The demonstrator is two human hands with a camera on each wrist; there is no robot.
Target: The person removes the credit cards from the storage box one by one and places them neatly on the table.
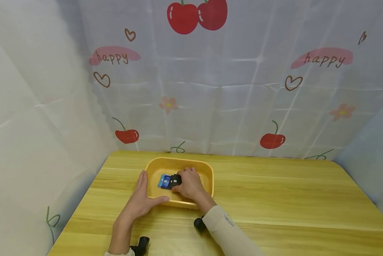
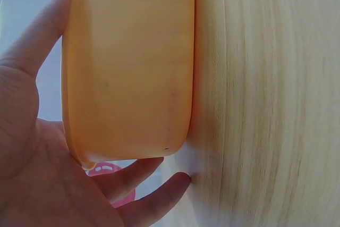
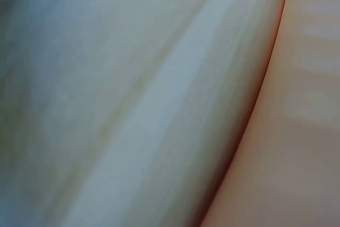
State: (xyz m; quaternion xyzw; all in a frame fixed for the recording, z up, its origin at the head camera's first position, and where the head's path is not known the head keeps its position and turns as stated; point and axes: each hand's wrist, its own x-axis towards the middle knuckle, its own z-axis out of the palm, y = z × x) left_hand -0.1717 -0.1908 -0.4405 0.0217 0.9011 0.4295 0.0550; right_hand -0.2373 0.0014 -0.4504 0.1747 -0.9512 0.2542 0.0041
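1. The black card point(image 1: 174, 182) is inside the tub point(image 1: 166, 163), left of its middle; the blue cards point(image 1: 166, 182) overlap just beside it, on the tub's floor.
2. The right grip point(image 1: 189, 183) reaches into the tub with curled fingers and seems to pinch the black card between thumb and fingertips. I cannot tell if this card is raised.
3. The left grip point(image 1: 141, 202) is spread wide around the tub's left end: thumb on the near rim, straight fingers along the outside. It pinches nothing.
4. To handle the cards well, I think the left grip should steady the tub, and the right one should take the card by its edges, without dragging the blue ones.
5. The cards look thin, flat and stiff, so a fingernail under one edge may help.
6. The tub looks like smooth plastic, with rounded corners, a lipped rim and small dark marks outside.
7. The surface point(image 1: 284, 199) under the tub shows pale, streaked wood grain.
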